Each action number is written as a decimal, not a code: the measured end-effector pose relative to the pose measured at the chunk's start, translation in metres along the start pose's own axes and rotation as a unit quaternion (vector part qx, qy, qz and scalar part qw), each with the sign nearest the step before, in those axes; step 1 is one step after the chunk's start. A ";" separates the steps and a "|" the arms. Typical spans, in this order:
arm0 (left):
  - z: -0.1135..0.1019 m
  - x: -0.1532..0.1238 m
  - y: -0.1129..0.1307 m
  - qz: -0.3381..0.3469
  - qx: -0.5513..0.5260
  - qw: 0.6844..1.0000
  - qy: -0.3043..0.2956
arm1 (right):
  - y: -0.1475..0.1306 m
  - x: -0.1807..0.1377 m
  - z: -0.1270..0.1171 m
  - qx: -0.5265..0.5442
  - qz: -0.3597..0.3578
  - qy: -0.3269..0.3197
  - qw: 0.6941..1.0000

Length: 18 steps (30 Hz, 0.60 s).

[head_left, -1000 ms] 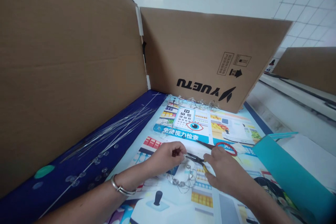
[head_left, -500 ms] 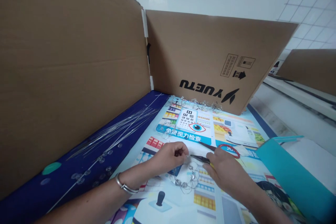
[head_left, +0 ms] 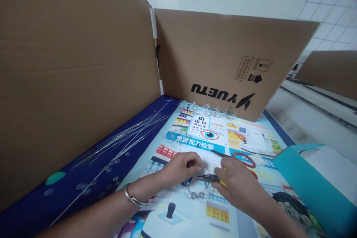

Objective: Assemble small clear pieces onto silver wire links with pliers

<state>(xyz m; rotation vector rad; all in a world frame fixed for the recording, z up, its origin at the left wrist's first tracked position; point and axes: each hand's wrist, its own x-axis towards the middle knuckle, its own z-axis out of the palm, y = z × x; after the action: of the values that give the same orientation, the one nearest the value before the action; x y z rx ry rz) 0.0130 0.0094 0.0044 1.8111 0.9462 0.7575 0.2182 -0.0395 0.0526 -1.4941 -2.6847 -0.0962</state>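
My left hand point(head_left: 181, 169) is closed, with thumb and forefinger pinching the upper end of a wire loop with clear beads point(head_left: 193, 195). The loop hangs just below the fingertips, its thin wires curling outward. My right hand point(head_left: 237, 180) is wrapped around needle-nose pliers point(head_left: 205, 177) with yellow handles. Their dark jaws point left and lie across the upper part of the loop, just under my left fingertips. Whether the jaws grip a wire is too small to tell. Beyond my right hand lie red-handled scissors point(head_left: 244, 159), partly covered by that hand.
Cardboard walls point(head_left: 223, 52) stand at the back and left. More beaded wire pieces point(head_left: 209, 109) line the back wall's foot. Straight wires point(head_left: 125, 134) and loose clear beads point(head_left: 108, 167) lie on the blue cloth at left. A teal box point(head_left: 312, 186) stands at right.
The pliers have moved left and slightly down, from beside my left fingertips to across the loop. The beaded loop has shifted a little right. My left hand has barely moved.
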 end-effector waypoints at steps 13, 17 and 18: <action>-0.002 0.001 0.003 0.011 0.011 1.000 0.012 | -0.001 0.003 0.011 -0.021 -0.001 0.037 0.999; -0.001 0.002 0.002 0.020 0.041 0.999 0.010 | -0.001 0.003 0.015 -0.021 0.000 0.055 0.998; -0.001 0.002 0.001 0.024 0.047 0.999 0.009 | -0.002 0.003 0.015 -0.022 0.002 0.055 0.998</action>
<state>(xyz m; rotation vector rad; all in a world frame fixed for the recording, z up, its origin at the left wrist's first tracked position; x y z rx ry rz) 0.0135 0.0111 0.0060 1.9169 0.9677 0.7720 0.2151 -0.0369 0.0380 -1.4616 -2.6096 -0.2319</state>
